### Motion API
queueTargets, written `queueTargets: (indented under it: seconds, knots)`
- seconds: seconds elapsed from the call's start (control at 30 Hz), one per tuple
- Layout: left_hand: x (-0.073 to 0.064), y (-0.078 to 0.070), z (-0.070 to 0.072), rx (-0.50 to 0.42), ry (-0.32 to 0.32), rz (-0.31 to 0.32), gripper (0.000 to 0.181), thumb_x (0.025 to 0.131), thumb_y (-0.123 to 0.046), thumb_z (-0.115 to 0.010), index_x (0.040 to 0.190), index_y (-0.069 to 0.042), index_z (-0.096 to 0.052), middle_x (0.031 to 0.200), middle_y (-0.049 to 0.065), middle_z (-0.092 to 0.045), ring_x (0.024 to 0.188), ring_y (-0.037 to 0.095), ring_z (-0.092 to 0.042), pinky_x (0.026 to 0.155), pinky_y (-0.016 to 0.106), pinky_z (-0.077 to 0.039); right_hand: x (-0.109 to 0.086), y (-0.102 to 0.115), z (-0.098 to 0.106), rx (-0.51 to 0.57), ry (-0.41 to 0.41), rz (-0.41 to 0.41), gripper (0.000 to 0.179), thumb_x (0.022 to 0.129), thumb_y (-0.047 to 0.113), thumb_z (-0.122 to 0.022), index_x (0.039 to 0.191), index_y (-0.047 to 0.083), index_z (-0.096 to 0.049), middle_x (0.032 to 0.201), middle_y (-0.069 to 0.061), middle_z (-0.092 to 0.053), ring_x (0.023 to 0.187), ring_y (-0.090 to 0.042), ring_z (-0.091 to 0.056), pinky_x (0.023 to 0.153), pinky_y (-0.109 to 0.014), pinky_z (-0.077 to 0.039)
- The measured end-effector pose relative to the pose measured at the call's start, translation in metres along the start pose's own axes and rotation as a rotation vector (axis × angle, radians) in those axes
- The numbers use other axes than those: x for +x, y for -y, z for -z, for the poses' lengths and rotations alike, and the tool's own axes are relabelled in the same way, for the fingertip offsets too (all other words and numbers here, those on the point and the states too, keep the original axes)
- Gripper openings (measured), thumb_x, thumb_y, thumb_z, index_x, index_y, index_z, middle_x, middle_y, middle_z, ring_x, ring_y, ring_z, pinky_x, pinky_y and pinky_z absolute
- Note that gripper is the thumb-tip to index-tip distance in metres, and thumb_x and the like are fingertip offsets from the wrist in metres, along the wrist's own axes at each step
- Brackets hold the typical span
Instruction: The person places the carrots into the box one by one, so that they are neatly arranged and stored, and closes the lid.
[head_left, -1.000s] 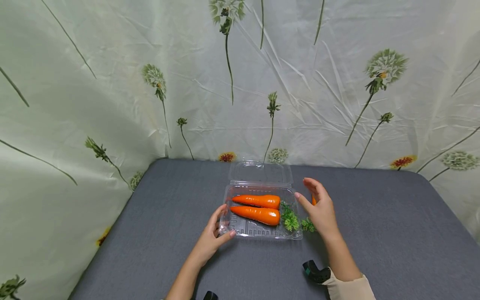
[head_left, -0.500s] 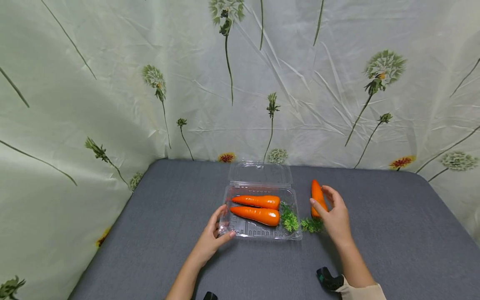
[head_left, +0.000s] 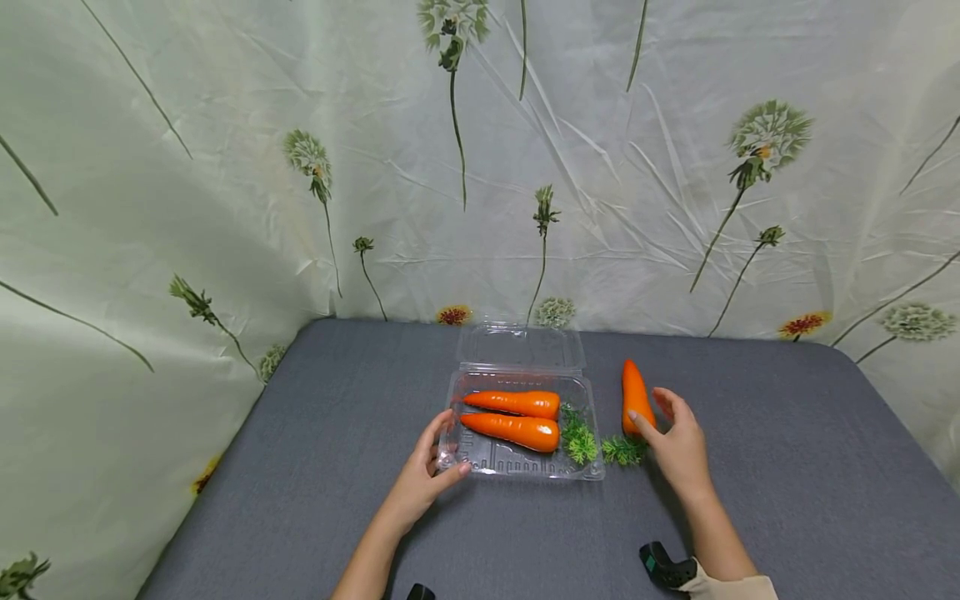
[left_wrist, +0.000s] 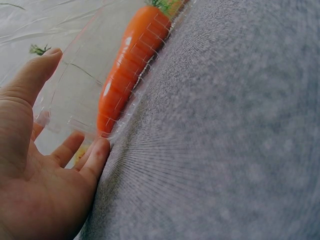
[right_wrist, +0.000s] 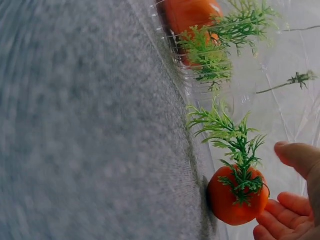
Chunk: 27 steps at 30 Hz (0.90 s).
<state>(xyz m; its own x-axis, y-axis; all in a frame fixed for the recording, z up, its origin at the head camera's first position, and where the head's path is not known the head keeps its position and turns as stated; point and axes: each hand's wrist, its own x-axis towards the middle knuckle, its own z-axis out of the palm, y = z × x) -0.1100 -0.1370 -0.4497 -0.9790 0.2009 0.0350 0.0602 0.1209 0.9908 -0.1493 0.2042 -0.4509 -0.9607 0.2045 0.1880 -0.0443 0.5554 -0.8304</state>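
Observation:
Two shiny orange carrots, a back one and a front one, lie side by side in a clear plastic box, their green tops at its right end. My left hand is at the box's left end; in the left wrist view its fingers touch or nearly touch the wall and the thumb stands apart. A third carrot lies on the table right of the box, tip pointing away, leafy top towards me. My right hand is beside it, thumb and fingers spread, its fingertips very close to the carrot's side.
The box's clear lid is folded back behind it. Grey cloth covers the table. A pale curtain with dandelion prints hangs along the back and left. Black wrist devices show near both forearms.
My right hand has moved from the box's right edge, in front of the third carrot, to that carrot's right side, a little nearer me. My left hand and the box keep their places.

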Motion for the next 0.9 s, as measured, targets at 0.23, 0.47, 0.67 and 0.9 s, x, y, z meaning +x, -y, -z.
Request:
queueTargets:
  seconds: [0.23, 0.47, 0.67, 0.9]
  knots:
    - [-0.0003, -0.0003, -0.0002, 0.0, -0.002, 0.001, 0.076, 0.079, -0.005, -0.068, 0.14, -0.008, -0.024, 0.137, 0.025, -0.028, 0.11, 0.039, -0.042, 0.086, 0.044, -0.035, 0.0003, -0.0101, -0.0036, -0.022, 0.033, -0.042, 0.057, 0.083, 0.017, -0.066, 0.127, -0.008, -0.038, 0.125, -0.027, -0.041, 0.116, -0.04, -0.038, 0.094, -0.049, -0.029]
    - [-0.0002, -0.0003, -0.0002, 0.0, 0.004, -0.01, 0.075, 0.079, -0.004, -0.067, 0.14, -0.006, -0.023, 0.137, 0.025, -0.028, 0.11, 0.04, -0.042, 0.085, 0.043, -0.036, -0.0006, -0.0099, -0.0033, -0.03, 0.048, -0.133, 0.06, 0.084, 0.024, -0.064, 0.126, -0.01, -0.038, 0.116, -0.029, -0.048, 0.104, -0.036, -0.049, 0.085, -0.043, -0.039]
    - [-0.0004, -0.0008, 0.0, 0.001, 0.009, -0.011, 0.075, 0.079, -0.003, -0.067, 0.141, -0.006, -0.023, 0.137, 0.025, -0.027, 0.11, 0.04, -0.042, 0.085, 0.04, -0.037, -0.0002, -0.0079, -0.0015, -0.095, 0.019, -0.141, 0.054, 0.083, 0.026, -0.064, 0.119, -0.01, -0.048, 0.107, -0.028, -0.057, 0.093, -0.034, -0.056, 0.068, -0.025, -0.043]
    - [0.0002, 0.0003, 0.0, -0.003, 0.007, -0.01, 0.075, 0.079, -0.003, -0.067, 0.14, -0.005, -0.023, 0.137, 0.025, -0.027, 0.11, 0.04, -0.041, 0.086, 0.044, -0.036, 0.0015, -0.0034, 0.0017, 0.013, -0.049, -0.153, 0.049, 0.083, 0.02, -0.064, 0.12, -0.008, -0.049, 0.109, -0.027, -0.056, 0.095, -0.032, -0.055, 0.061, -0.009, -0.036]
